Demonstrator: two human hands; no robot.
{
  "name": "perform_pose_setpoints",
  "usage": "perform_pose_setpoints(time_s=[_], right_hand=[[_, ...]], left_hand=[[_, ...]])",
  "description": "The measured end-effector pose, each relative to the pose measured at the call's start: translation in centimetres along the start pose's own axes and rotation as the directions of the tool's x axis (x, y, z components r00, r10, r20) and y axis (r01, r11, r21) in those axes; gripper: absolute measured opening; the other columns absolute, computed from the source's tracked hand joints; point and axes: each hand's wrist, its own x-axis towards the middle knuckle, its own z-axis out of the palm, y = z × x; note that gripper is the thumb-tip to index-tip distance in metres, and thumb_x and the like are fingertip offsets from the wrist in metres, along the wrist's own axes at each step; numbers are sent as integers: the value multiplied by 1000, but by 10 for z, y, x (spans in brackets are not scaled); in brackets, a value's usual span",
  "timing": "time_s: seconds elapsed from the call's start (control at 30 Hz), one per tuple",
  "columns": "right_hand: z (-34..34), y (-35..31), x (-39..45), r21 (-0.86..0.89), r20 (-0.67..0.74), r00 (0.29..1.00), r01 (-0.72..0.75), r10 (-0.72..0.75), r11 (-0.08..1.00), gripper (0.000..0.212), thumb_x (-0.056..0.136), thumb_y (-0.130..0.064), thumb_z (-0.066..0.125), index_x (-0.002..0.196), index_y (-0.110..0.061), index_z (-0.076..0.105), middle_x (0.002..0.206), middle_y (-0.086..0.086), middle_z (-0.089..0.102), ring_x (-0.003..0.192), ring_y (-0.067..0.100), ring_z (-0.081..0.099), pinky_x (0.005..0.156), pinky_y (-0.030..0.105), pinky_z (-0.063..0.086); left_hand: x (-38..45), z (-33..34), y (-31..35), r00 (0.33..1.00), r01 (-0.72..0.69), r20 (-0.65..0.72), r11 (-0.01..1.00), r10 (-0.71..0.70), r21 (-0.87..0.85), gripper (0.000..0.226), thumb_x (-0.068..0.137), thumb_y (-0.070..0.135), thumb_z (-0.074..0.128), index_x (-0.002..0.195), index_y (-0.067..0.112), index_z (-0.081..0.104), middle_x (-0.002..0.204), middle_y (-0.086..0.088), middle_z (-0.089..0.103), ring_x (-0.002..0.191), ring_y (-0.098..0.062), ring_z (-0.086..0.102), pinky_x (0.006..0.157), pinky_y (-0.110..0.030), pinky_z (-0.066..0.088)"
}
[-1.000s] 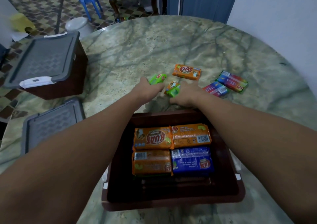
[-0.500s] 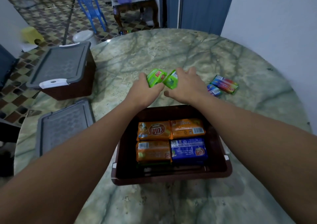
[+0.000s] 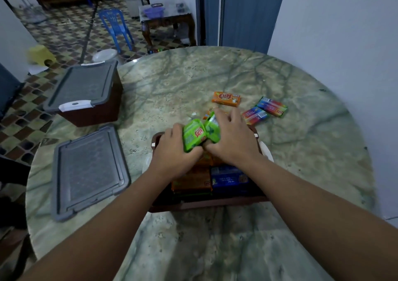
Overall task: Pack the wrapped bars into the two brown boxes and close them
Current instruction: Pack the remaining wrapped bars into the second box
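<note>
My left hand (image 3: 172, 151) grips a green wrapped bar (image 3: 192, 136) and my right hand (image 3: 232, 143) grips a second green bar (image 3: 212, 130); both are held over the far part of the open brown box (image 3: 204, 204). Inside the box lie orange bars (image 3: 191, 179) and a blue bar (image 3: 230, 178). On the table beyond sit an orange bar (image 3: 226, 98) and two rainbow-coloured bars (image 3: 272, 106) (image 3: 254, 115). The second brown box (image 3: 90, 93) stands at the far left with its grey lid on.
A loose grey lid (image 3: 88, 171) lies flat on the round marble table (image 3: 172, 87), left of the open box. A white wall stands close on the right. Beyond the table's far edge are a blue chair (image 3: 115, 27) and a tiled floor.
Both hands lifted the two green bars off the table and drew them back towards me, over the open box. The orange bar behind them is uncovered again.
</note>
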Motion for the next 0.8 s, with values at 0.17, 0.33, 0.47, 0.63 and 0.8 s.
perform_pose_setpoints(time_s=[0.17, 0.33, 0.47, 0.63, 0.8], right_hand=[[11, 12, -24, -50, 129, 987, 98, -91, 994, 93, 68, -57, 77, 146, -27, 38, 123, 4, 37, 109, 31, 53, 77, 40, 54], [17, 27, -37, -87, 335, 932, 176, -137, 981, 95, 68, -57, 78, 144, -24, 32, 125, 2, 38, 112, 27, 51, 83, 43, 55], [23, 35, -44, -90, 397, 903, 218, -166, 972, 87, 66, -55, 78, 132, -21, 32, 122, 0, 40, 111, 24, 51, 79, 35, 47], [23, 37, -43, -52, 434, 884, 217, -174, 975, 83, 63, -54, 80, 127, -27, 36, 125, -2, 41, 115, 22, 45, 92, 39, 49], [18, 37, -47, -83, 467, 866, 242, -177, 967, 83, 62, -48, 82, 128, -28, 36, 127, -3, 35, 117, 20, 32, 95, 39, 46]], left_hand=[[-23, 7, -15, 991, -42, 129, 997, 33, 70, 63, 68, 62, 57, 120, 29, 44, 104, 4, 47, 101, -19, 50, 82, -39, 47], [-31, 10, -20, 936, -162, 345, 955, 69, 248, 78, 70, 62, 64, 133, 26, 38, 119, -1, 47, 109, -24, 49, 89, -43, 49], [-35, 16, -24, 910, -236, 407, 910, 82, 342, 80, 70, 58, 71, 136, 28, 36, 128, 0, 46, 114, -26, 47, 93, -45, 46], [-37, 20, -29, 922, -263, 369, 893, 120, 366, 78, 70, 57, 76, 135, 32, 40, 126, 2, 45, 116, -23, 42, 97, -42, 41], [-40, 20, -30, 935, -272, 315, 903, 165, 332, 78, 68, 54, 81, 135, 36, 45, 126, 5, 44, 115, -22, 39, 96, -38, 40]])
